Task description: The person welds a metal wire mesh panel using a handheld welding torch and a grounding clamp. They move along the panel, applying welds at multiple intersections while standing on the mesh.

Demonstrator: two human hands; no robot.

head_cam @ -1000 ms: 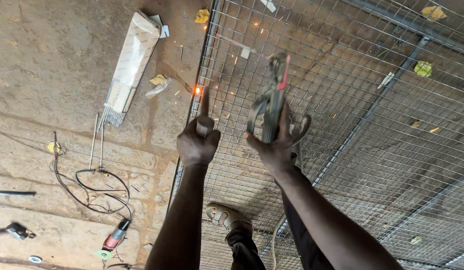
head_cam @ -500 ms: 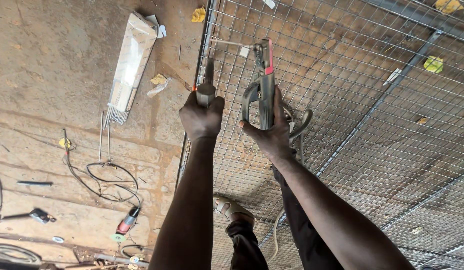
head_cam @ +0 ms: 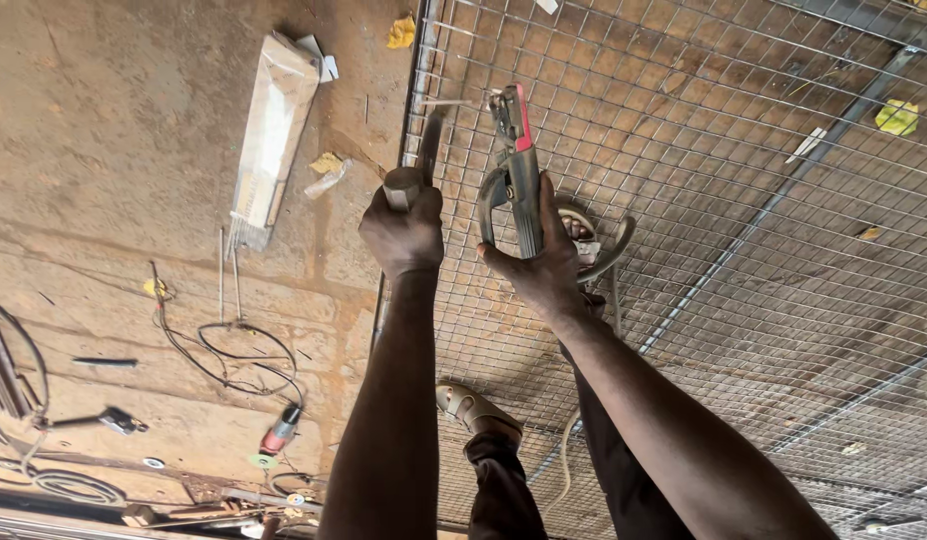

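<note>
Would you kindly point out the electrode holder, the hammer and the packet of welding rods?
electrode holder (head_cam: 524,185), head view, on its grey body above the right hand.
hammer (head_cam: 404,187), head view, on its grey metal end.
packet of welding rods (head_cam: 269,135), head view, on the packet's middle.

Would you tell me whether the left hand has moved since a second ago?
Yes: the left hand with its hammer has lifted off the mesh frame edge.

Dull metal wire mesh (head_cam: 744,250), rough concrete floor (head_cam: 104,130)

mesh panel right, floor clutter left

the wire mesh panel (head_cam: 744,250) lies on the floor (head_cam: 104,120); left of it lie a packet of rods (head_cam: 271,135) and cables (head_cam: 224,350), nearer the person.
</note>
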